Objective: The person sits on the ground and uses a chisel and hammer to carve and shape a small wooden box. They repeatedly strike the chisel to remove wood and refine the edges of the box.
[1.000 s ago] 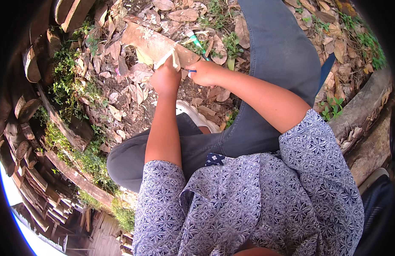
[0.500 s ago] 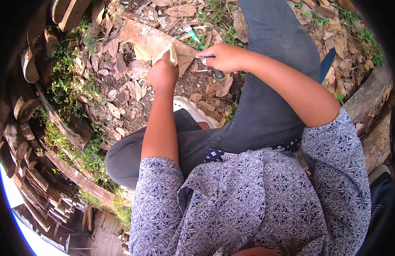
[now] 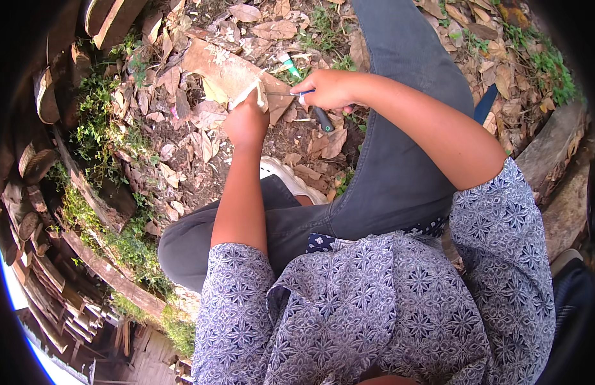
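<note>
My left hand [image 3: 247, 123] is closed around a pale, light-coloured piece of wood [image 3: 261, 96] that sticks up past the fingers. Closed as well, my right hand [image 3: 331, 88] grips a slim blue-handled tool [image 3: 305, 93]. Its thin metal shaft points left and reaches the pale wood; the tool's exact kind is too small to make out. Under both hands lies a flat brown board [image 3: 223, 63] with pale shavings on it. Just below my right hand, a dark handle with a green ring on its end [image 3: 323, 120] lies on the ground.
A green and white tube [image 3: 288, 64] lies beyond the hands. Dry leaves [image 3: 207, 144] cover the soil. My bent legs [image 3: 413, 128] and a pale shoe [image 3: 288, 178] are close by. Stacked wood [image 3: 43, 256] lines the left; a blue object [image 3: 486, 105] lies right of my leg.
My right hand has shifted slightly left and my left hand slightly down. More of the dark handle now shows below my right hand. Both grips stay the same.
</note>
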Demonstrator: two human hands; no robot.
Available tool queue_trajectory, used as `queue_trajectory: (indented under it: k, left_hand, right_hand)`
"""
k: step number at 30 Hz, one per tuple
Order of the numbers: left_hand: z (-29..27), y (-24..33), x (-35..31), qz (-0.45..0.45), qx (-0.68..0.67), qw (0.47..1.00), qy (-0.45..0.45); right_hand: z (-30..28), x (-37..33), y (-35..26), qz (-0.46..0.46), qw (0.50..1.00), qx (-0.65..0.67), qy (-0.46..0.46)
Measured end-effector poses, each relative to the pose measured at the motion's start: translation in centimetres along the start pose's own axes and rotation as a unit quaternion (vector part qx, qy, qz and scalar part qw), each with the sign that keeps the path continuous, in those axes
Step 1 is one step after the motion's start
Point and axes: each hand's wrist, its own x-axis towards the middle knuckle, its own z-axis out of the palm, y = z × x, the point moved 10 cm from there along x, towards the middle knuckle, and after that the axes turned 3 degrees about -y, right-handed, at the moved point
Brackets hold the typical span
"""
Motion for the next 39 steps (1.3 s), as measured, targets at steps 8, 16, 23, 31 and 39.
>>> queue_trajectory:
  k: [8, 16, 23, 31, 39]
  left_hand:
    - [0.4, -0.4, 0.4, 0.007, 0.004, 1.0, -0.003]
    - [-0.6, -0.5, 0.2, -0.04, -0.012, 0.999, 0.015]
    - [-0.6, -0.5, 0.8, -0.052, -0.004, 0.998, -0.02]
    - [-0.5, -0.4, 0.6, -0.023, 0.0, 0.999, 0.022]
    - [-0.4, -0.5, 0.3, -0.013, -0.015, 0.999, 0.045]
  right_hand:
    - [1.6, 1.7, -0.1, -0.003, 0.997, 0.025, 0.074]
    - [2.6, 4.3, 3.5, -0.022, 0.985, 0.14, 0.096]
    - [1.0, 0.1, 1.0, -0.053, 0.994, 0.094, 0.035]
    - [0.3, 0.3, 0.8, -0.036, 0.998, 0.058, 0.011]
    - [0.5, 0.5, 0.5, -0.02, 0.999, 0.036, 0.024]
